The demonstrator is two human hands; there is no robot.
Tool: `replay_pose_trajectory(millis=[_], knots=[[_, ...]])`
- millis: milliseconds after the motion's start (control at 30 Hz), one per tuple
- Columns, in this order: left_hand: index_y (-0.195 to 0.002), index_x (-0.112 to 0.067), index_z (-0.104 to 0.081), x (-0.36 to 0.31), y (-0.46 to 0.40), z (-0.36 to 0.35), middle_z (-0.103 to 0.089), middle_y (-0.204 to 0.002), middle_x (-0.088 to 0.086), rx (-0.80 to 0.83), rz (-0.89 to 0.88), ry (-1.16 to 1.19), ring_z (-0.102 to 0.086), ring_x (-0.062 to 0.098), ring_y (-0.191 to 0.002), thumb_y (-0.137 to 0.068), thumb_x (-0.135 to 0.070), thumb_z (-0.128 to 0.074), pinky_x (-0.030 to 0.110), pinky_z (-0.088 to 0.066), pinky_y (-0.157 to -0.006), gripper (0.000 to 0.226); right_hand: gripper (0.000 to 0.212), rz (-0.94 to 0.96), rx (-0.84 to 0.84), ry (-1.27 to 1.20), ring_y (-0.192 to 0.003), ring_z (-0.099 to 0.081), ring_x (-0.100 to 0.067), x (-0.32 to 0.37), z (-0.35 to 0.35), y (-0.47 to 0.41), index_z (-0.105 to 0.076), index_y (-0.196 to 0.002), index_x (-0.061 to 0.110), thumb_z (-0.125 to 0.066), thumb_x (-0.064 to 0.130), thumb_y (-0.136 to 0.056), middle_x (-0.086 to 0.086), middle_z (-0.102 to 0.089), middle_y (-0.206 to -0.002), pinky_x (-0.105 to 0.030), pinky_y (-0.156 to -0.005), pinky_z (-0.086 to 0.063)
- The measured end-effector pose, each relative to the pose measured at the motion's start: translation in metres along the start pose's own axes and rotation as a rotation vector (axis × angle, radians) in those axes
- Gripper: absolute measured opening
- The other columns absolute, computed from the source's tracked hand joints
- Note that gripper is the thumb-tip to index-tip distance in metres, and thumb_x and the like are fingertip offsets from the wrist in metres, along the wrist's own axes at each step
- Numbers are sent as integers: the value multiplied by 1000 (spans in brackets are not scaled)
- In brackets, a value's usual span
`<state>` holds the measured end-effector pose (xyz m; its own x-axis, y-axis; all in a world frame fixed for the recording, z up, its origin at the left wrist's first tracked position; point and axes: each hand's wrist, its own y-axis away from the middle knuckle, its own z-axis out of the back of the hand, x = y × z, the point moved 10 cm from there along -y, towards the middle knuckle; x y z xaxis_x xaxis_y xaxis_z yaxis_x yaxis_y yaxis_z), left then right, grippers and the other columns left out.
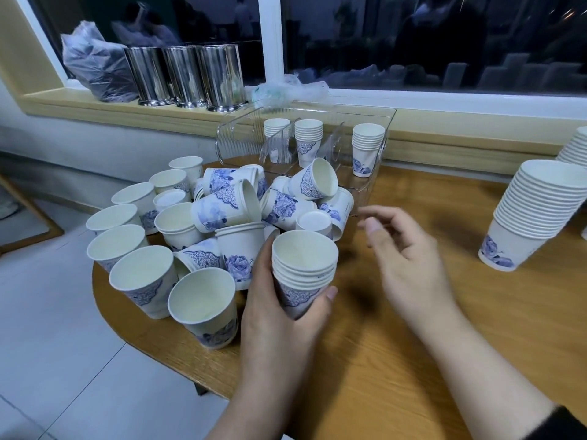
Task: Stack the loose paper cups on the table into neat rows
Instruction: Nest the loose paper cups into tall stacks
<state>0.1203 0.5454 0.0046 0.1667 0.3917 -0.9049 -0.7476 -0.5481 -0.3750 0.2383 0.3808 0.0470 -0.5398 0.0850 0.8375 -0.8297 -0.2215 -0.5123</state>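
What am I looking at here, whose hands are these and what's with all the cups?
There is one picture, taken by a camera worn on a person's head, looking down at their own hands. No machine is involved. The left hand grips a short stack of nested cups. The right hand hovers beside it, fingers relaxed, holding nothing. On the wooden table lies a jumble of loose paper cups, some upright, some tipped over. A tall finished stack stands on the right, and a clear plastic organizer behind holds smaller stacks.
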Motion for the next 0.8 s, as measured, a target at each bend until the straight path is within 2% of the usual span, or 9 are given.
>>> replay_pose_trajectory(millis=[33, 100, 200, 267, 333, 433, 600, 733, 800], knots=[[-145, -41, -40, 1, 0, 0, -55, -142, -21, -6, 9, 4, -50, 3, -134, -66, -50, -77, 42, -43, -112, 87, 19, -116, 52, 19, -81, -56, -3, -21, -7, -1, -65, -113, 23, -65, 24, -94, 7, -67, -98, -18, -76, -46], [-145, -38, -40, 0, 0, 1, -55, -142, -19, -19, 12, 3, -51, 4, -134, -69, -45, -78, 43, -43, -112, 86, 38, -262, 184, 109, -81, -55, -7, -52, -22, 3, -61, -118, 27, -76, 25, -84, 9, -65, -102, -20, -77, -48], [-144, -38, -41, -1, 1, 2, -57, -139, -21, -29, 18, 4, -52, 1, -132, -71, -39, -78, 41, -44, -111, 82, 61, -279, 248, 249, -100, -58, -10, -62, -35, 2, -57, -128, 28, -83, 35, -74, 10, -66, -112, -34, -94, -49], [-143, -38, -43, 0, 0, 3, -58, -136, -22, -28, 26, 28, -53, 0, -130, -71, -37, -78, 41, -44, -111, 81, 75, -246, 271, 351, -110, -58, -12, -57, -44, -1, -55, -130, 30, -79, 51, -63, 11, -64, -119, -39, -101, -45], [-142, -38, -43, 1, -1, 2, -58, -137, -21, -31, 34, 53, -54, 3, -131, -69, -41, -77, 43, -44, -111, 81, 84, -231, 289, 453, -116, -55, -15, -55, -51, -5, -53, -129, 35, -61, 67, -52, 12, -62, -124, -43, -102, -42], [-142, -39, -42, 2, -1, 2, -58, -138, -20, -33, 38, 65, -53, 5, -132, -68, -46, -74, 44, -43, -112, 81, 83, -197, 302, 545, -119, -51, -17, -56, -56, -7, -55, -127, 37, -46, 70, -51, 12, -60, -126, -45, -101, -40], [-142, -38, -43, 4, -2, 1, -58, -138, -19, -34, 32, 65, -53, 6, -132, -68, -47, -75, 45, -44, -111, 81, 79, -195, 317, 638, -119, -48, -18, -56, -59, -7, -51, -127, 38, -41, 69, -55, 13, -57, -126, -39, -93, -35], [-142, -36, -43, 5, -4, 1, -59, -139, -16, -39, 31, 77, -54, 9, -132, -68, -46, -76, 47, -44, -111, 81, 66, -219, 332, 646, -118, -48, -20, -56, -64, -8, -50, -124, 37, -52, 64, -64, 11, -57, -129, -41, -93, -34], [-143, -37, -43, 7, -4, 1, -59, -139, -15, -38, 34, 69, -54, 9, -132, -68, -47, -76, 47, -44, -111, 82, 62, -237, 311, 563, -115, -52, -19, -55, -61, -8, -52, -121, 34, -62, 60, -66, 8, -61, -123, -40, -94, -38]])
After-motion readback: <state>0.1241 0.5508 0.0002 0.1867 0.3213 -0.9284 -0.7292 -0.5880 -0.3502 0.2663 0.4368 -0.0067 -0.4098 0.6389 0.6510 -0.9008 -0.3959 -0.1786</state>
